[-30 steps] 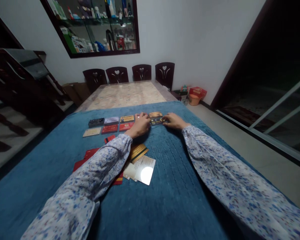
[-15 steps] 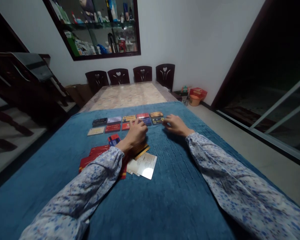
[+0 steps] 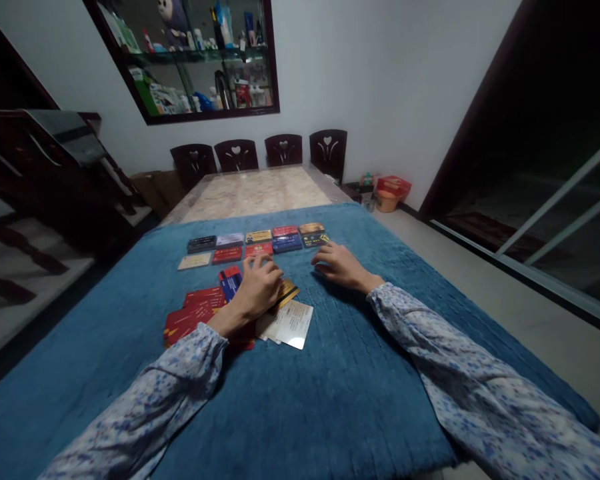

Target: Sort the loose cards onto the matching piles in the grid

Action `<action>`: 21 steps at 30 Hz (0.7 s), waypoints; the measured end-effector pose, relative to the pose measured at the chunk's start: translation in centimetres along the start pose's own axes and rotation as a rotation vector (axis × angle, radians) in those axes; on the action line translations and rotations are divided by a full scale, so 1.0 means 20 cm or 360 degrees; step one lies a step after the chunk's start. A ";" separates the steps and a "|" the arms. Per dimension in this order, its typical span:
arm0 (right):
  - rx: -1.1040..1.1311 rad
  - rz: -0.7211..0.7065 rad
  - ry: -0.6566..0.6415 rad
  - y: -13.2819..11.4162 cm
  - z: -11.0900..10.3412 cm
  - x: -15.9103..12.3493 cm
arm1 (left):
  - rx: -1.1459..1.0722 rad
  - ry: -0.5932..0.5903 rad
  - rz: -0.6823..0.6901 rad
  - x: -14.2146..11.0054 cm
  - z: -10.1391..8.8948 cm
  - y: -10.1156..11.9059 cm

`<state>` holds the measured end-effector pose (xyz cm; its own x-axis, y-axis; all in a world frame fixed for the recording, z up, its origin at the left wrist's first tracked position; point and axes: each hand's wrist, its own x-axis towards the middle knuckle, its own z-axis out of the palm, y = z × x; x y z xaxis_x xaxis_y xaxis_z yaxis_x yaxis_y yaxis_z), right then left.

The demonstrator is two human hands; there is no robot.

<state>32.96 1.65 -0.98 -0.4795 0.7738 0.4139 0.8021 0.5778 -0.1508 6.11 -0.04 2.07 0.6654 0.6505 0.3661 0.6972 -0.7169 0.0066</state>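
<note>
My left hand [image 3: 259,285] hovers over a loose pile of cards, fingers bent and a little apart, with nothing visible in them. Under and around it lie red cards [image 3: 193,320], a blue-and-red card [image 3: 229,283], a gold card with a dark stripe [image 3: 289,291] and fanned white cards [image 3: 297,325]. My right hand [image 3: 343,265] rests low over the blue cloth, loosely curled and empty, just before a black-and-yellow card stack [image 3: 314,240]. Beyond the left fingertips sits a red-orange card stack [image 3: 258,250]. The left palm hides part of the pile.
Two rows of card stacks include a dark blue stack [image 3: 287,243], a red stack [image 3: 227,255] and a cream card [image 3: 195,261]. A blue cloth [image 3: 340,387] covers the near table; bare marble tabletop [image 3: 260,190] lies beyond, with chairs [image 3: 329,152] behind.
Both hands have drawn back toward me, the left also leftward from the card rows to the loose pile. My right hand has moved slightly left, away from the black-and-yellow stack.
</note>
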 end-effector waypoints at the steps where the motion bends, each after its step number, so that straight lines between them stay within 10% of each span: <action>1: 0.0028 -0.0024 -0.0004 -0.02 0.01 0.00 | 0.0002 -0.0004 -0.0008 -0.02 -0.01 0.00; 21: 0.0236 -0.0259 -0.0194 -0.24 0.10 0.00 | 0.0062 -0.0019 -0.0094 -0.23 0.00 0.06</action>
<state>28.39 -0.60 -2.04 -0.6448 0.6879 0.3333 0.6542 0.7222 -0.2249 3.97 -3.90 0.38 0.6258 0.6944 0.3553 0.7450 -0.6670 -0.0088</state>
